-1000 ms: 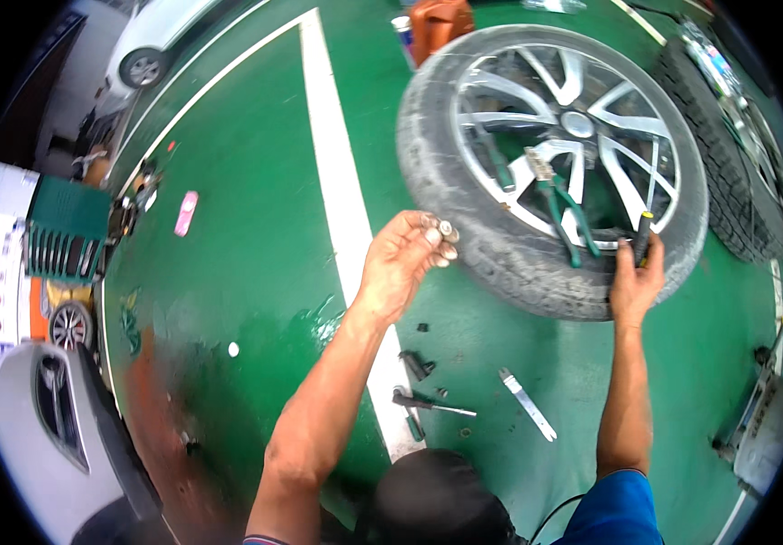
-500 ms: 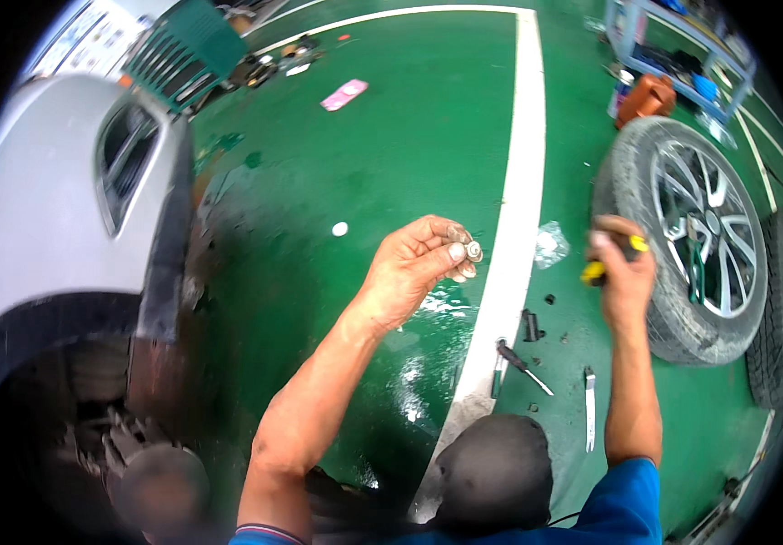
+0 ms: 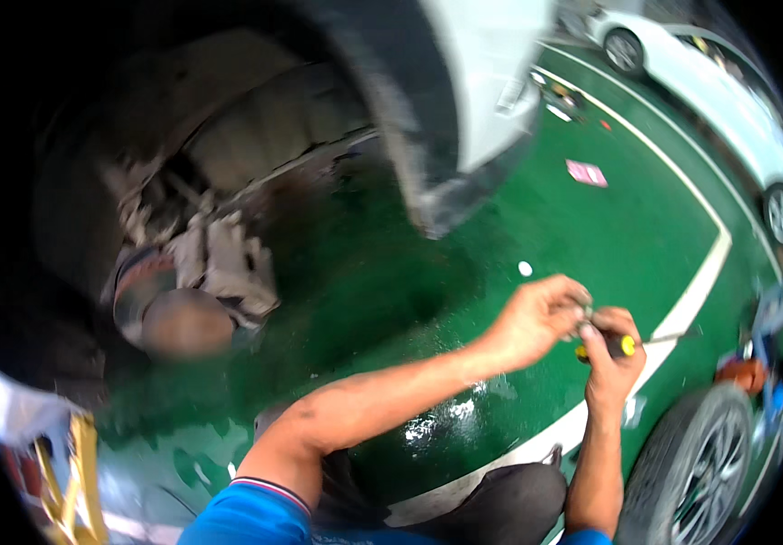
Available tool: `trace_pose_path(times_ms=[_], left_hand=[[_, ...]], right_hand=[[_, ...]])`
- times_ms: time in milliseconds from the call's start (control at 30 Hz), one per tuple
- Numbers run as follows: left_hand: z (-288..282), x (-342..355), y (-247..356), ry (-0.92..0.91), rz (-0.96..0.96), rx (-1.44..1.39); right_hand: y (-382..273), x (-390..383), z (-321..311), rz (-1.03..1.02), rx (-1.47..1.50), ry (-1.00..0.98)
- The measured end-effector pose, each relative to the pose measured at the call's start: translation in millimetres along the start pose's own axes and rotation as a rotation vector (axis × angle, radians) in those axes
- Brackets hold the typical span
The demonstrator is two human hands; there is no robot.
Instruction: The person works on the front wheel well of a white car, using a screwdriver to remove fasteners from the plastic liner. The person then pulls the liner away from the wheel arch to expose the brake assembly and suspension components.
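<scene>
Left hand (image 3: 537,320) pinches a small part (image 3: 586,312) between thumb and fingertips; the part is blurred and partly covered, so its exact shape cannot be read. Right hand (image 3: 615,352) is curled round the handle of a yellow-and-black screwdriver (image 3: 628,345), whose thin shaft points away to the right across the white line (image 3: 682,309) painted on the floor. The two hands meet in front of the body, fingertips close together at the small part; whether the right fingers also touch it, cannot tell. Both forearms come from blue sleeves (image 3: 250,513). Below the hands, a dark trousered knee (image 3: 518,500). Green floor (image 3: 464,291), wet and shiny beneath the left forearm. Near the left hand, a white disc (image 3: 525,269) lies flat; farther up, a pink packet (image 3: 587,173). Lower right: a tyre on a spoked wheel (image 3: 650,481), tilted, with an orange jug (image 3: 742,374) just beyond it. Upper centre: pale car body (image 3: 491,82) with dark wheel arch; to its left, in shadow, a bare wheel hub (image 3: 187,322). Lower left: a yellow stand (image 3: 82,481).
</scene>
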State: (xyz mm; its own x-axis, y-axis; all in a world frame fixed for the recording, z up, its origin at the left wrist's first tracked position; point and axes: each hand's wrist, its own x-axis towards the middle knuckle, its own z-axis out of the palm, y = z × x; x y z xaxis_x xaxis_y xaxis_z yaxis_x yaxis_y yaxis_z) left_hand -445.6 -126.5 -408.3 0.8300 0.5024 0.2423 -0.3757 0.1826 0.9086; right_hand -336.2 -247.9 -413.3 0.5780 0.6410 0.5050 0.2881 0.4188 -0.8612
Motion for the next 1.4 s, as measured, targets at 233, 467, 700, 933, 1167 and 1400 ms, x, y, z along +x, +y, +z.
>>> trace_pose_path(times_ms=[233,467,700,933,1167,1400], left_hand=[[-27,-23,68,0.179,0.114,0.002],[-78,-31,94,0.283,0.398,-0.262],[-140,2,135,0.547,0.601,-0.016],[-138,32,139,0.509,0.806,0.001],[-139,42,136,0.569,0.953,0.105],[-144,42,135,0.554,1.118,0.146]], right_hand=[[-18,30,78,-0.283,-0.115,0.055],[-35,43,145,-0.375,-0.141,-0.149],[-50,60,173,-0.284,-0.158,-0.081],[-42,61,171,-0.258,-0.224,-0.114],[-37,65,158,-0.221,-0.271,-0.144],[-31,66,162,-0.264,-0.347,-0.184]])
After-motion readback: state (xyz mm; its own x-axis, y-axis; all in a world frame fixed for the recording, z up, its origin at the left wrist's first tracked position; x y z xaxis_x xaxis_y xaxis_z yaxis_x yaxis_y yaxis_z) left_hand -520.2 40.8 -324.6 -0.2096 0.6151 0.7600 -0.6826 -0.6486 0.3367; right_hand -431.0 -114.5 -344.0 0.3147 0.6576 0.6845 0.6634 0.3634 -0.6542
